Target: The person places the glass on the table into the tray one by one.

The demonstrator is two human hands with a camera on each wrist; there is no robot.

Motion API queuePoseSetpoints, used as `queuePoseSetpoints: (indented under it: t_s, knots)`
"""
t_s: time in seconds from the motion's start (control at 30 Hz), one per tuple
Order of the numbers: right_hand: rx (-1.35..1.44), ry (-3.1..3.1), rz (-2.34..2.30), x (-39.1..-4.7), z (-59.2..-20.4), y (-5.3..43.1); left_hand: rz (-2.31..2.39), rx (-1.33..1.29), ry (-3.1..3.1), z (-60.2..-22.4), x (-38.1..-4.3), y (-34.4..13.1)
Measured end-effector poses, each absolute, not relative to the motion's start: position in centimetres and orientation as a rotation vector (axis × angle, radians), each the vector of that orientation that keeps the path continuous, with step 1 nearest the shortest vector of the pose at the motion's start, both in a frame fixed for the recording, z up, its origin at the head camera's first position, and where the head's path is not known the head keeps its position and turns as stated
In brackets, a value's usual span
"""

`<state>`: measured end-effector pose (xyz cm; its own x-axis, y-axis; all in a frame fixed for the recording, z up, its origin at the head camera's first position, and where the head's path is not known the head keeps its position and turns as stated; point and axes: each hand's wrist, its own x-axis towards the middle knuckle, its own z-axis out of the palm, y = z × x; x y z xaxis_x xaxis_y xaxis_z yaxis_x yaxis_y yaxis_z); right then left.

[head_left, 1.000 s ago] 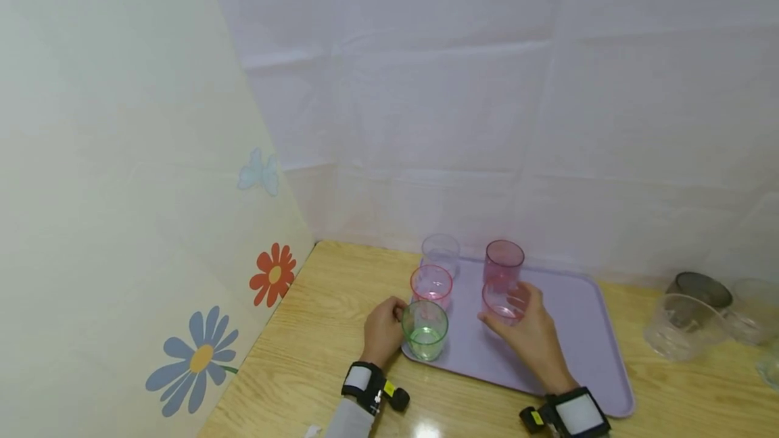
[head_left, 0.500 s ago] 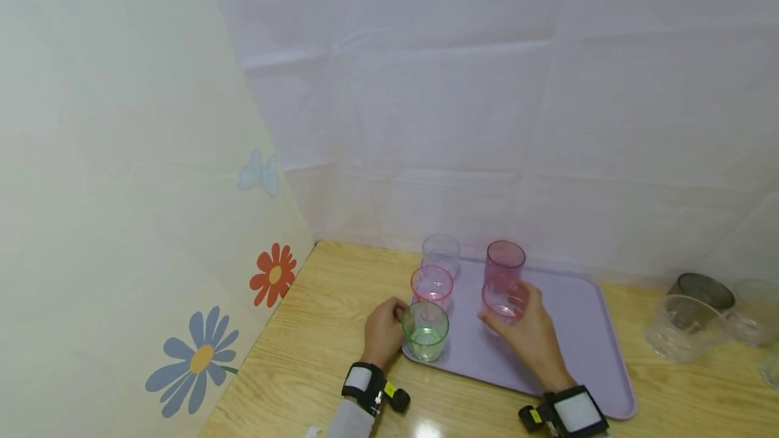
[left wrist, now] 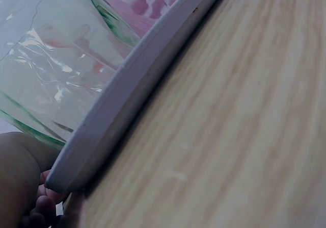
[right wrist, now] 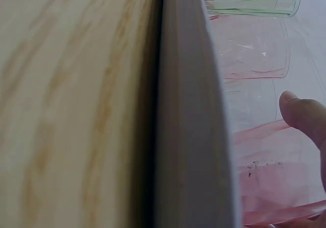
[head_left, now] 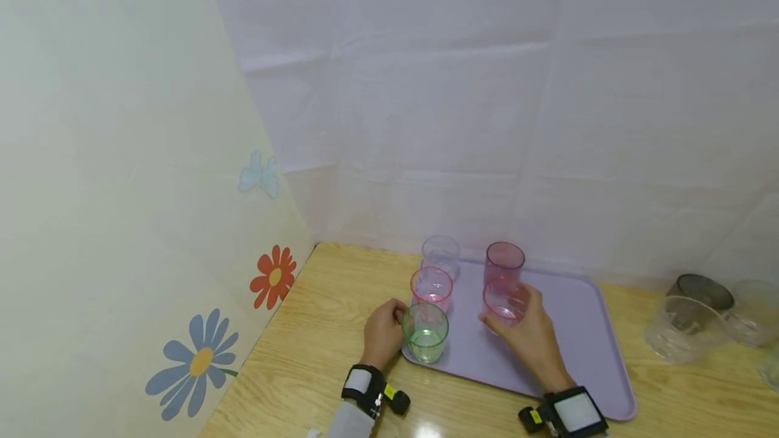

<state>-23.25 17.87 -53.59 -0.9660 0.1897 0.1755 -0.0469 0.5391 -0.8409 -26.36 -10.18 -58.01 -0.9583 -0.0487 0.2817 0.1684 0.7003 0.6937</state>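
A lilac tray [head_left: 578, 320] carries several see-through tumblers. My right hand [head_left: 532, 336] grips a pale pink glass [head_left: 504, 303] between thumb and fingers; in the right wrist view the thumb [right wrist: 300, 110] lies against the glass's side. Directly behind it stands a darker pink glass [head_left: 504, 259]. My left hand [head_left: 383, 333] is at the tray's left edge with curled fingers on the rim, beside a green glass [head_left: 425, 340]. Its fingers [left wrist: 45, 207] show at the tray corner in the left wrist view. Behind the green one are a red-rimmed pink glass [head_left: 432, 289] and a clear glass [head_left: 441, 255].
On the wooden table [head_left: 328, 316] to the right of the tray stand a clear glass [head_left: 678, 333], a dark grey glass [head_left: 700, 289] and other clear ones. A white sheet [head_left: 438, 120] hangs behind the table, and a flower-decorated wall [head_left: 122, 154] rises at the left.
Almost nothing differs. Both hands stay in place, the right with the pale pink glass and the left at the tray's edge; the view shifts very slightly.
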Motion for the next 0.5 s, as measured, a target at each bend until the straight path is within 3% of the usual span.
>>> queuePoseSetpoints:
  t_s: [0.5]
  knots:
    - [-0.096, -2.557, 1.471, -23.36, -53.54, 18.01, -1.090, -0.094, -2.630, -57.85, -26.24, -10.03]
